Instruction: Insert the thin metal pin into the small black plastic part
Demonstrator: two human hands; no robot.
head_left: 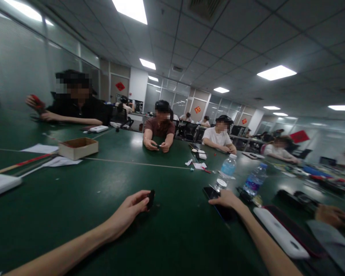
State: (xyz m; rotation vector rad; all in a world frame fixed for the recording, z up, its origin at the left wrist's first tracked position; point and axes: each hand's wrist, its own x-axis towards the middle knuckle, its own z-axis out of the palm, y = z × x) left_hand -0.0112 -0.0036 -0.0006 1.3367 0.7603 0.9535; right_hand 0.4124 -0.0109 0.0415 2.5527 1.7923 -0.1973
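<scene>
Blk piece (151, 199) is in the L grip (134, 205), pinched btwn thumb & fingers, nr side of the worktop (172, 245), a bit L of centre; can't tell if it touches the surface. R grip (228, 199) is bent over the phone (223, 213), fingertips by the jar (220, 184); can't tell if it's grasping either or just resting. Two bottles w/ blue caps, one w/ a pale label (228, 165), one darker (255, 179), stand just past the R grip. White case (280, 232) lies R of that forearm, next to a dark red-edged one (294, 230). Far L: open box (80, 149) w/ paper (63, 161) beside it. Across, a person in brown (159, 128) has both hands on a small dark item (158, 145).
</scene>
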